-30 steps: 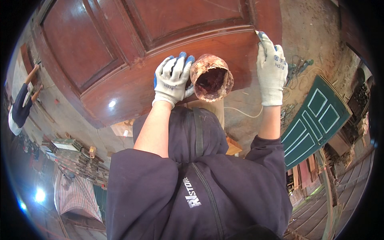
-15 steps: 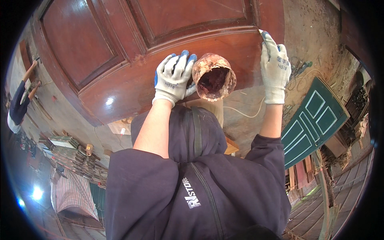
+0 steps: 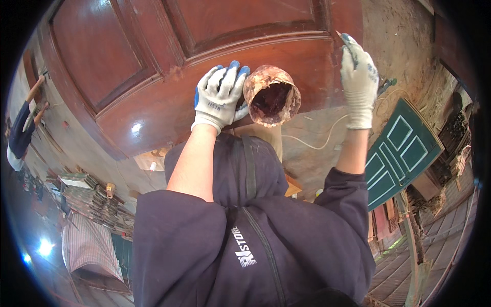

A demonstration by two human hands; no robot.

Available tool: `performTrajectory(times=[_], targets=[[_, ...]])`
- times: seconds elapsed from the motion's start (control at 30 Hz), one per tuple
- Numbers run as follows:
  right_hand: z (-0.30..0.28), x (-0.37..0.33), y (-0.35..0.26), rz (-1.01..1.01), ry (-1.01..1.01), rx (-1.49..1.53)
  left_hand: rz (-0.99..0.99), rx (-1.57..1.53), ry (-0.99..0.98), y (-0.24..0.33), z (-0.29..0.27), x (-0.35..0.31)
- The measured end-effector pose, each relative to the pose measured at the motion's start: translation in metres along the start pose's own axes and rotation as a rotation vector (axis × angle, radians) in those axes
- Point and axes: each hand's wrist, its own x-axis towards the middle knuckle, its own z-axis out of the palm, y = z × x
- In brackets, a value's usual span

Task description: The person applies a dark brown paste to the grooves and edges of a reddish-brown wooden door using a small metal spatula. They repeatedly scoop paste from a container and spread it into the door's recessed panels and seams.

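- A green door [image 3: 404, 148] with white-outlined panels, tilted, to the right of the right hand [image 3: 359, 79] and nearer the body.
- A pale cord [image 3: 321, 146] curving over the floor [image 3: 391, 43], between the two hands and nearer the body.
- A greenish object [image 3: 389, 83] just beyond the right hand's outer side, partly hidden and unclear.
- Stacked boards [image 3: 92, 199], left of the left hand [image 3: 220, 97] and nearer the body, with a small yellowish object [image 3: 110, 190] beside them.
- A striped sheet [image 3: 89, 245], past those boards.
- A bright light [image 3: 45, 248], farther left than the sheet.
- Another person [image 3: 23, 128] in a dark top, well apart from the left hand, far to its left, arms outstretched.
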Motion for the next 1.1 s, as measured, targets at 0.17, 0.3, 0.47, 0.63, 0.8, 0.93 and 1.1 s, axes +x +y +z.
performTrajectory(times=[0.17, 0.3, 0.47, 0.63, 0.8, 0.93, 1.1], targets=[[0.046, -0.032, -0.016, 0.063, 0.189, 0.122, 0.006, -0.01, -0.001, -0.001, 0.001, -0.001], [0.067, -0.042, -0.023, 0.111, 0.263, 0.094, 0.009, -0.013, -0.004, -0.002, 0.0, 0.0], [0.077, -0.044, -0.035, 0.157, 0.23, -0.017, 0.003, 0.02, -0.004, -0.002, 0.001, -0.002], [0.054, -0.044, -0.065, 0.302, 0.045, -0.199, 0.011, 0.014, 0.012, -0.002, 0.003, -0.001], [0.042, -0.048, -0.046, 0.195, 0.129, -0.106, 0.011, 0.011, 0.015, -0.002, 0.001, -0.002], [0.052, -0.041, -0.041, 0.184, 0.193, -0.021, 0.02, 0.007, 0.019, -0.001, 0.004, -0.001], [0.057, -0.045, -0.043, 0.127, 0.206, 0.091, 0.022, 0.008, 0.018, -0.003, 0.001, -0.001]])
